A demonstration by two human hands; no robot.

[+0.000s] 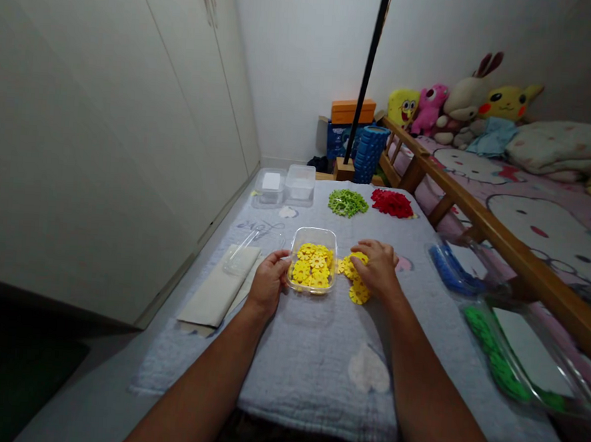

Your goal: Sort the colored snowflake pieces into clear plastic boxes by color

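Observation:
A clear plastic container (310, 290) holding several yellow flower-shaped pieces (317, 262) stands on the cloth in front of me. My left hand (270, 277) grips its left wall, thumb near the rim. Just right of the container, my right hand (377, 266) is closed over a small pile of yellow flower pieces (358, 291), fingers curled onto the upper ones. Part of that pile is hidden under the fingers. To the left, a clear lid (243, 261) rests partly on a folded beige cloth or paper (215, 296).
Light green pieces (347, 202) and red pieces (393, 203) lie heaped at the back. Two clear containers (300, 184) stand at back left. On the right are boxes with blue pieces (455, 271) and green pieces (497, 353), beside a wooden bed rail (477, 205). A black pole (367, 78) rises behind.

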